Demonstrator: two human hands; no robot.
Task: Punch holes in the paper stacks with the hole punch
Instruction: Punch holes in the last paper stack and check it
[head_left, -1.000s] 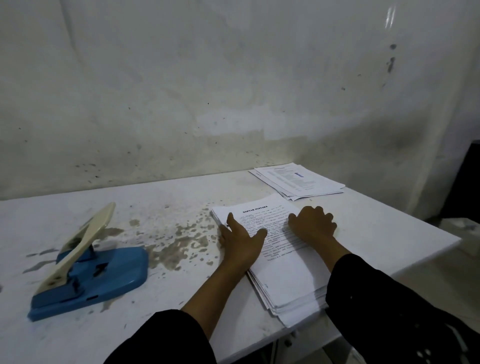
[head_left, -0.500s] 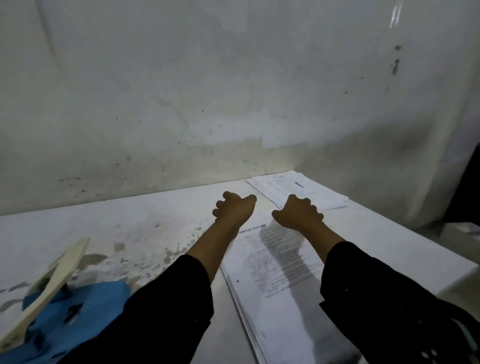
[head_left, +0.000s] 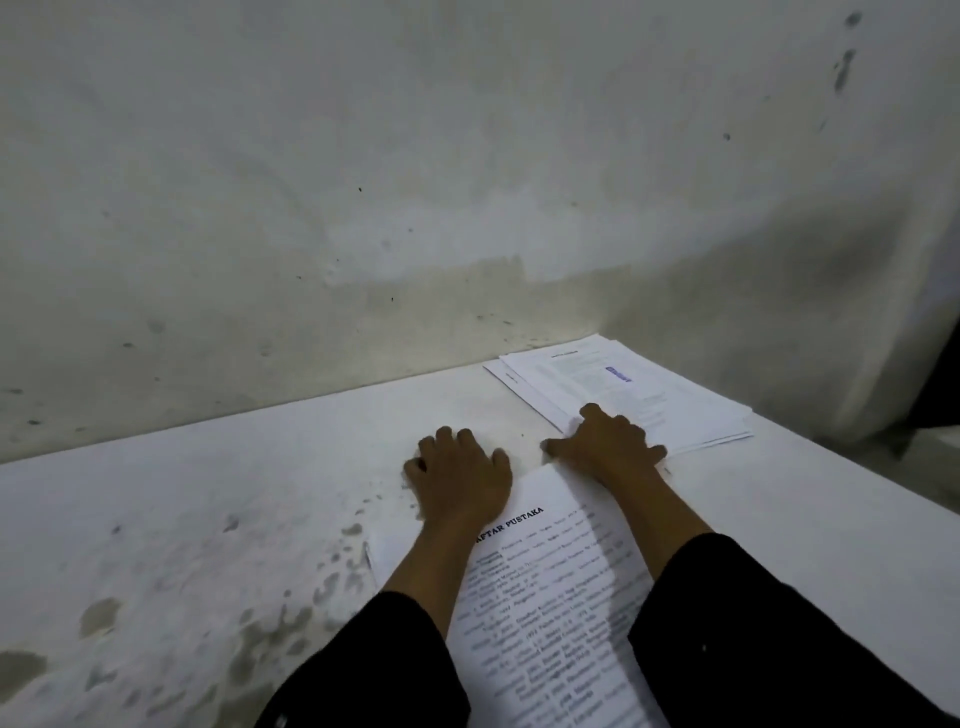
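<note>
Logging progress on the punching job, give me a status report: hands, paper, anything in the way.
Left hand and right hand at near stack's far edge. Second stack just beyond. Hole punch out of view.

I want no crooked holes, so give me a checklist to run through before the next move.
1. Near paper stack flat on the table: ok.
2. Left hand at its far edge: ok.
3. Right hand at its far edge: ok.
4. Sheets squared up: cannot tell.
5. Hole punch in sight: not ok, out of view.
6. Far paper stack apart from the near one: cannot tell, right hand covers the gap.
</note>
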